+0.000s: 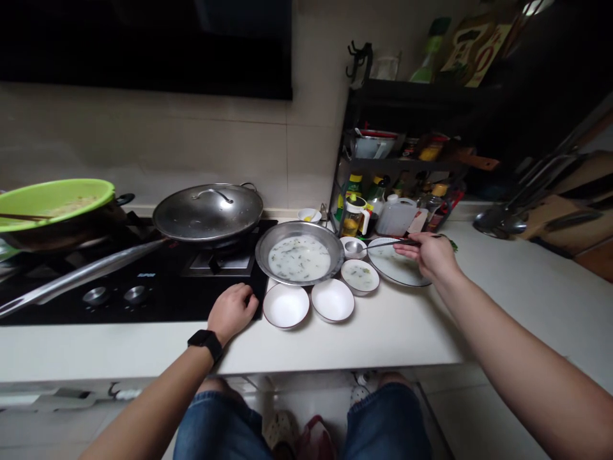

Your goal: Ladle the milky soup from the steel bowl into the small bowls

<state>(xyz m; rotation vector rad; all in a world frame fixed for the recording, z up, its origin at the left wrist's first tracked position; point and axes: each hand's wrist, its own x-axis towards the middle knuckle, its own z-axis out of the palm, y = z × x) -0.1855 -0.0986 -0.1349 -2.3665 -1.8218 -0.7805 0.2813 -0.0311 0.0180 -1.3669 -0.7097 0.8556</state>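
My right hand (433,257) grips the long dark handle of a ladle (355,247). The ladle's head is at a small white bowl (353,255); whether it touches the bowl I cannot tell. Below my right hand lies a wide white plate (407,276). To the left, a metal basin (262,255) holds whitish soup with green bits. Similar soup fills a white bowl (360,277) in front of the small one. Two white bowls (286,305) with nothing in them stand before the basin. My left hand (232,311), fingers curled and holding nothing, rests at the cooktop's front right corner.
A lidded wok (208,214) sits on the black cooktop (172,294), its long handle reaching left. A green basin (57,195) rests on a dark pan. Behind the plate, a black rack (407,89) carries bottles. Utensils (500,220) stand at the right.
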